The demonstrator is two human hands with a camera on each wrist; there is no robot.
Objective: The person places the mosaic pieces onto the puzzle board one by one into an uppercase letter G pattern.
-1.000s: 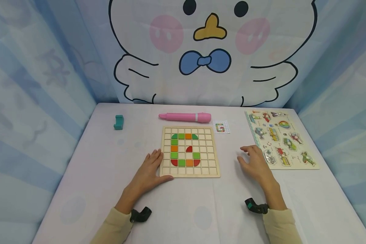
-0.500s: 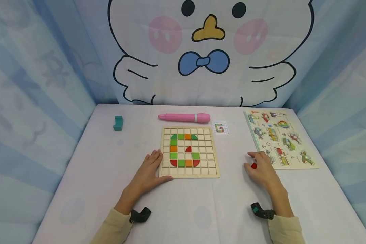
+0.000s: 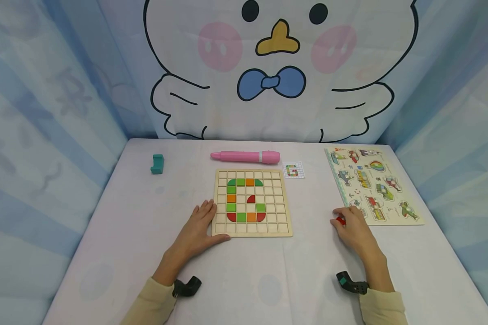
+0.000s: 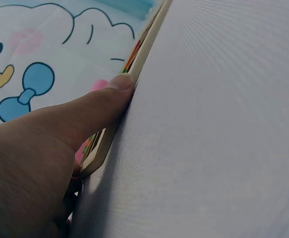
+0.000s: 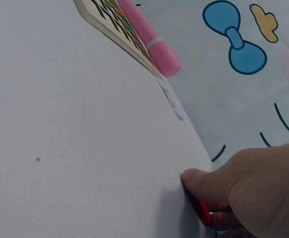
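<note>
My left hand [image 3: 193, 230] lies against the left edge of a wooden grid board [image 3: 282, 225], thumb along its front edge. Several green, orange and red tiles on the board form a G, with a rounded red tile [image 3: 251, 199] near its middle. In the left wrist view, the thumb [image 4: 105, 101] presses the board's edge. To the right, by the lower-left corner of a picture puzzle board [image 3: 406, 189], my right hand [image 3: 355, 230] pinches a small red tile [image 5: 202, 210] between thumb and fingers, which partly hide it.
Behind the grid board lie a pink pen-shaped object [image 3: 244, 156] and a small pattern card [image 3: 293, 170] showing a G. A teal block-like piece [image 3: 157, 164] sits at the back left. A cartoon-printed curtain [image 3: 276, 117] hangs behind the table.
My right hand has moved right and a little nearer to me, to the puzzle board's corner. A red tile now shows in its fingers. The left hand has stayed on the grid board.
</note>
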